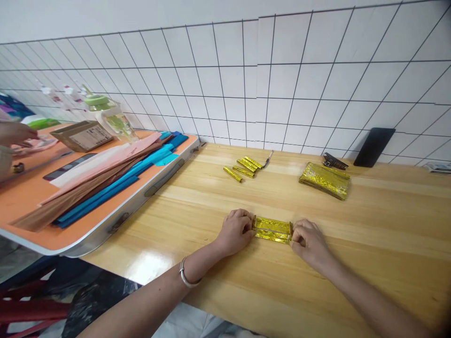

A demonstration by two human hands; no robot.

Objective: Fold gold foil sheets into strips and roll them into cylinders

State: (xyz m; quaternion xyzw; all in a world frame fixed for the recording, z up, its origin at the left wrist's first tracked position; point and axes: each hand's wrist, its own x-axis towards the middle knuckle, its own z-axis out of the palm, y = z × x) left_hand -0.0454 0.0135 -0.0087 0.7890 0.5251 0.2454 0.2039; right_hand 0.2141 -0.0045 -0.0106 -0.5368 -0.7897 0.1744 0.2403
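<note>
A small sheet of shiny gold foil paper (272,227) lies on the wooden table in front of me, with folded-up side edges and a pale line across its middle. My left hand (237,231) pinches its left end, fingers curled. At the opposite end, my right hand (307,238) grips the right edge between thumb and fingers. Beyond them, several narrow rolled or folded gold foil strips (248,165) lie near a pen (268,159). A stack of gold foil paper (324,180) rests farther back on the right.
A black clip (334,161) lies behind the stack, and a black phone (374,147) leans on the tiled wall. On the left, an orange-topped table (148,199) bears coloured paper strips (116,173), a cardboard box (84,136) and a green-lidded bottle (111,115). Another person's hand (16,134) is there.
</note>
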